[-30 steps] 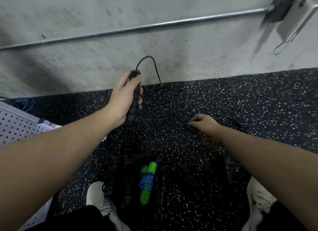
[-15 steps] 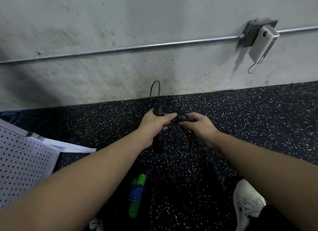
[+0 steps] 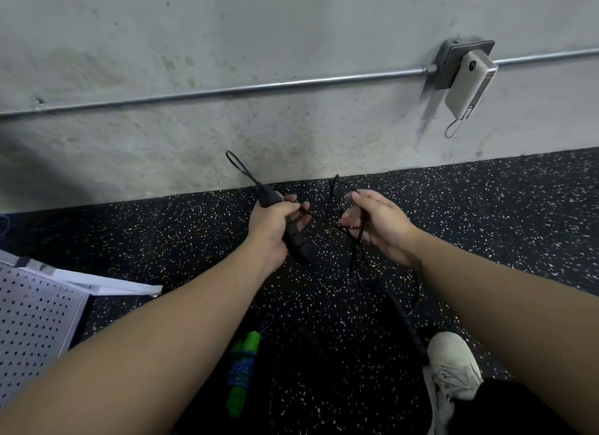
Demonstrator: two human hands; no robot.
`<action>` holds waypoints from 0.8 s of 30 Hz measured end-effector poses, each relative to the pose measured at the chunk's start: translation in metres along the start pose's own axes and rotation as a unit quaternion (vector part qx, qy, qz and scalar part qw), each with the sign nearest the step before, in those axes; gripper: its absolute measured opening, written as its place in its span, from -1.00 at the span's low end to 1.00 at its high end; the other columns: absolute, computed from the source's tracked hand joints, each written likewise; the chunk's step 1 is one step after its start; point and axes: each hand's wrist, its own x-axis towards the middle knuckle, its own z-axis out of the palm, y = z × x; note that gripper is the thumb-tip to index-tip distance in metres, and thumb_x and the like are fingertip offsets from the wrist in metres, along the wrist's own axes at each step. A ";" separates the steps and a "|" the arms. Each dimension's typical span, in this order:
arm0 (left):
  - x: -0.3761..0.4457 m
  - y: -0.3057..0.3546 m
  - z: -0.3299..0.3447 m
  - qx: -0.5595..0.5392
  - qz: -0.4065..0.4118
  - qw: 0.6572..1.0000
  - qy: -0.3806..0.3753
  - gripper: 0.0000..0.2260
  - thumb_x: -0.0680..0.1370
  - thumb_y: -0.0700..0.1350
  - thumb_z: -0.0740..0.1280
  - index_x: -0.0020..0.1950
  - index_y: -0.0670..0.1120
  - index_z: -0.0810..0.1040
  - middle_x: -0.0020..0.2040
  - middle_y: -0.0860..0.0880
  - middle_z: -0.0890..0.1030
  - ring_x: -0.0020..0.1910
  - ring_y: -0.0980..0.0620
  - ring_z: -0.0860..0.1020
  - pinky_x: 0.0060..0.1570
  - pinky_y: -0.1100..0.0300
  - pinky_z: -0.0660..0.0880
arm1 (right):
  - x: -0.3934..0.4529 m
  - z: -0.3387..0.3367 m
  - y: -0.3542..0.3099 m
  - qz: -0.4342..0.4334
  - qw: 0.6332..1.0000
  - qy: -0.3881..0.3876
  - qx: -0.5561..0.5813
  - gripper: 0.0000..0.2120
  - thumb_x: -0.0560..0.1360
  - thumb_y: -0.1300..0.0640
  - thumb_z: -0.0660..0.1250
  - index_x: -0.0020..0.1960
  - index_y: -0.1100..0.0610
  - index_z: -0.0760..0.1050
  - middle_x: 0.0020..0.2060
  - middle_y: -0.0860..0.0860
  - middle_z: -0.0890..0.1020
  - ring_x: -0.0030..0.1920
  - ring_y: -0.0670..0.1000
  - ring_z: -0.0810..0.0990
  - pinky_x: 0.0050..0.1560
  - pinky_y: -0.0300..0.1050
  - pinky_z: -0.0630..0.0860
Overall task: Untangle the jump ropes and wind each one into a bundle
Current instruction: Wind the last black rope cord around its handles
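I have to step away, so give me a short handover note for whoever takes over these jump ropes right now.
Left hand grips the black handle and pinches the black cord.
Right hand holds loops of that cord; the rest trails down to the second black handle on the floor.
Done: the green-handled rope lies wound into a bundle by the feet.
Left: free the black cord's tangle and wind it up.

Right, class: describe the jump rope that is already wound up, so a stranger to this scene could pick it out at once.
Start at the dark speckled floor below the grey wall, then look down between the person's two forearms. There lies the wound rope, near the white shoe. Its bright green handles, bound side by side with blue cord, set it apart from the black rope in the hands.
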 end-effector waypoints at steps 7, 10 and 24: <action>-0.010 0.032 0.001 0.042 0.077 0.996 -0.008 -0.77 0.57 -0.48 0.26 -0.02 -0.15 0.43 -0.11 -0.08 0.59 -0.14 -0.08 0.70 0.01 0.06 0.66 | -0.005 -0.013 -0.021 -0.048 0.989 0.086 -0.105 -0.80 0.65 0.06 0.28 0.19 0.08 0.60 -0.35 0.01 0.62 -0.33 -0.06 0.52 -0.23 -0.24 0.48; -0.019 0.038 0.006 0.054 0.098 0.993 -0.027 -0.76 0.56 -0.49 0.24 -0.05 -0.15 0.42 -0.13 -0.08 0.59 -0.08 -0.11 0.71 0.05 0.04 0.65 | -0.013 -0.014 -0.030 -0.041 0.992 0.084 -0.090 -0.82 0.64 0.06 0.28 0.18 0.08 0.58 -0.35 0.01 0.62 -0.37 -0.05 0.47 -0.38 -0.22 0.44; -0.032 0.005 0.045 0.078 0.066 0.994 0.026 -0.81 0.72 -0.05 0.14 0.31 -0.08 0.34 0.01 0.04 0.49 -0.01 0.13 0.47 0.17 0.10 0.32 | -0.029 0.005 -0.034 -0.032 0.988 0.015 -0.149 -0.71 0.63 0.11 0.17 0.07 0.09 0.67 -0.30 -0.05 0.57 -0.33 -0.09 0.46 -0.33 -0.21 0.46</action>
